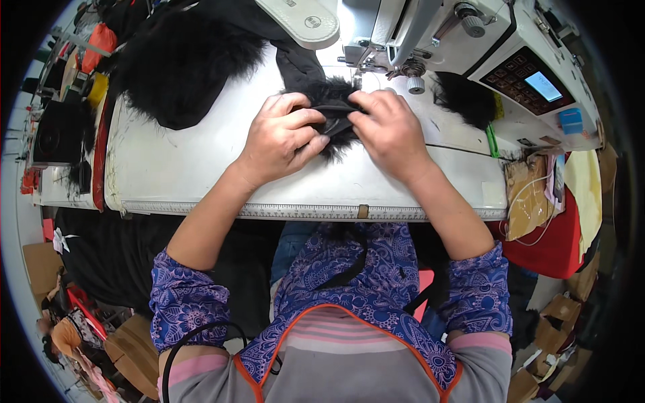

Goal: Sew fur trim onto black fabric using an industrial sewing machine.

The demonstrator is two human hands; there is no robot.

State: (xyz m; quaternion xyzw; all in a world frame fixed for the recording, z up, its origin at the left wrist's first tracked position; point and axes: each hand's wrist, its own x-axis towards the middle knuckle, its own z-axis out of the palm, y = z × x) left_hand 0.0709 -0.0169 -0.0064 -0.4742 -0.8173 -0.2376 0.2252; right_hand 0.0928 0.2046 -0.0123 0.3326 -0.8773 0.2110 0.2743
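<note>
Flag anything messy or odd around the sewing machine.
Minor mess: dark stray bits dot the left edge of the white table, looking untidy. A black furry piece lies apart on the right, away from the black fabric the left hand and right hand hold. Nothing looks spilled.

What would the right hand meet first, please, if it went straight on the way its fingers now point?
The right hand would first meet the black furry piece already at its fingertips; beyond that, probably the left hand, though depth is hard to judge here.
</note>
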